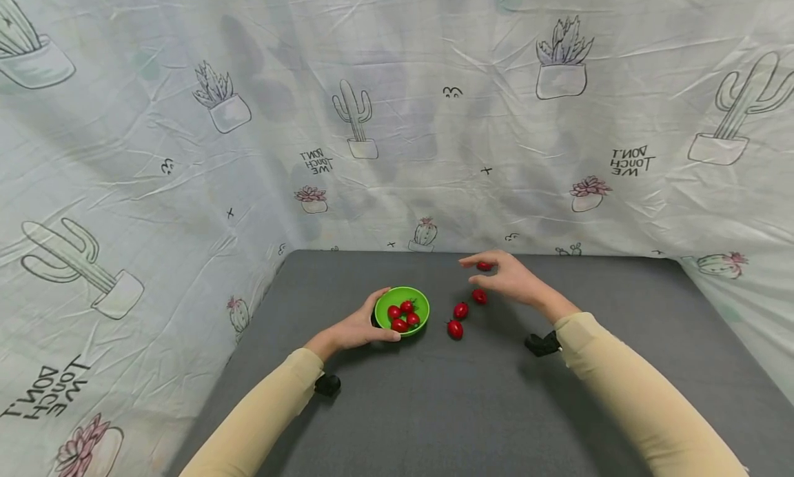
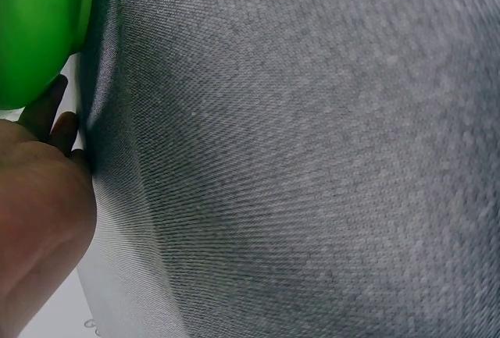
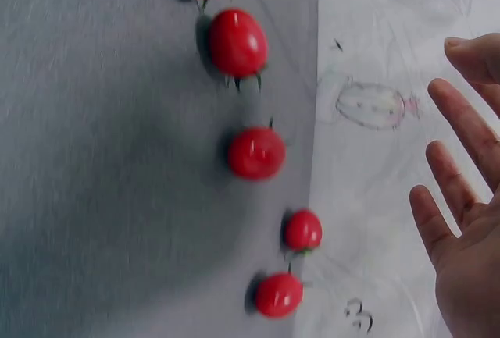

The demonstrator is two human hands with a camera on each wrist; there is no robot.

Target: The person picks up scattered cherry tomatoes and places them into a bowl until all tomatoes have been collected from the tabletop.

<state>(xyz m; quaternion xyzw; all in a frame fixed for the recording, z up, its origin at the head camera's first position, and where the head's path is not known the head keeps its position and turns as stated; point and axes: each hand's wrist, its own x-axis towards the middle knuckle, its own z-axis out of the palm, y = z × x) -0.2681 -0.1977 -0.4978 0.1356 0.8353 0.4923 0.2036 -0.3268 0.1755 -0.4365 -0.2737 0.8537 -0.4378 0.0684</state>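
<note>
My left hand (image 1: pixel 358 328) grips the side of a green bowl (image 1: pixel 392 297), its thumb at the near rim and its fingers around the left side. Several red cherry tomatoes (image 1: pixel 400 325) lie inside the bowl. In the left wrist view, fingertips touch the outside of the green bowl (image 2: pixel 35 33). Right of the bowl, loose cherry tomatoes (image 1: pixel 455 330) form a slanting row toward the back. My right hand (image 1: pixel 513 278) hovers above the far end of that row, fingers spread and holding nothing. The right wrist view shows loose cherry tomatoes (image 3: pixel 257 153) apart from the open right hand (image 3: pixel 469 190).
A dark grey cloth-covered table (image 1: pixel 397 408) carries everything. Behind it and on the left hangs a pale curtain (image 1: pixel 397 118) printed with potted cacti. Black wrist devices (image 1: pixel 542 343) are strapped below both forearms.
</note>
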